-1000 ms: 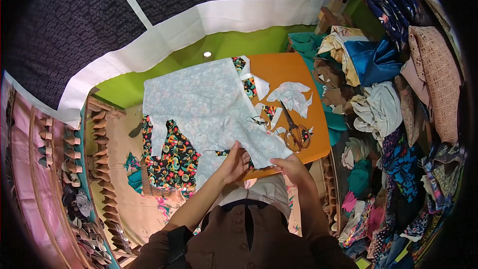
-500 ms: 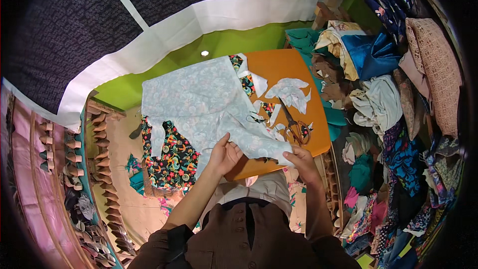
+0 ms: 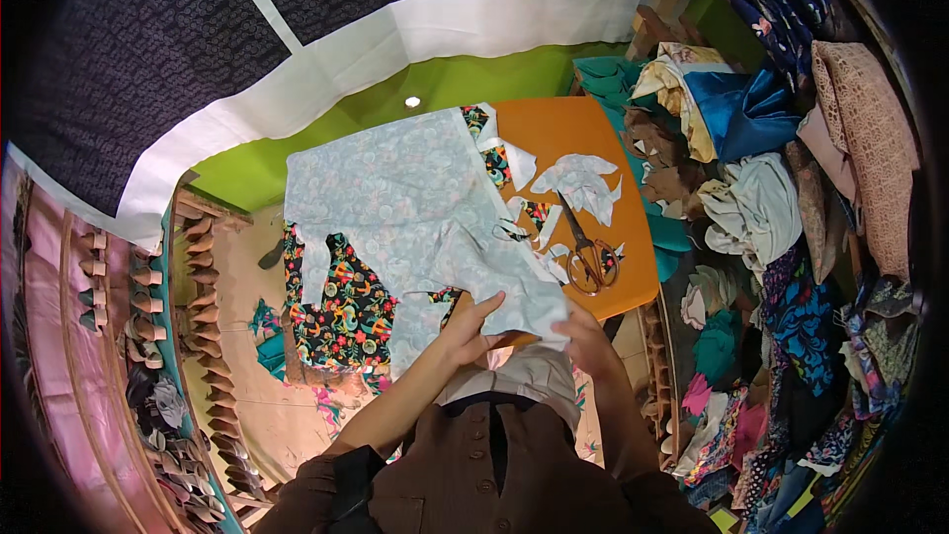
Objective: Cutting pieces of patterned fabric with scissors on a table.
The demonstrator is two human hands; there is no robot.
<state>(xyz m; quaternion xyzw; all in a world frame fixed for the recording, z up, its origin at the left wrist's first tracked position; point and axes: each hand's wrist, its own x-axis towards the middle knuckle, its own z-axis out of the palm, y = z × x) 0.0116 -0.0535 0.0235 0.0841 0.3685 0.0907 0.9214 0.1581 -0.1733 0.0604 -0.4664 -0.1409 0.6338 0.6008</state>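
Note:
A large piece of patterned fabric (image 3: 395, 173) lies mostly pale wrong side up on the orange table (image 3: 633, 237), and its black floral right side (image 3: 346, 311) shows at the lower left. At the near edge my right hand (image 3: 587, 338) pinches a corner of this fabric. My left hand (image 3: 471, 332) is against the near edge too, its thumb spread away from the fingers. To the right of the fabric rests a pair of scissors (image 3: 591, 262) with dark handles, partly opened, the blades pointing away from me. Beyond them is a crumpled pale scrap (image 3: 581, 186).
Small floral offcuts (image 3: 539, 216) lie between the fabric and the scissors. Heaps of cloth (image 3: 751, 208) crowd the right side. Racks of shoe-shaped forms (image 3: 203, 311) stand at the left. A dark curtain with a white border (image 3: 474, 25) hangs beyond the table.
My right hand has drawn the fabric corner toward my body and slightly left. My left hand has moved right along the near edge, turning from palm up. The scissors stay in place.

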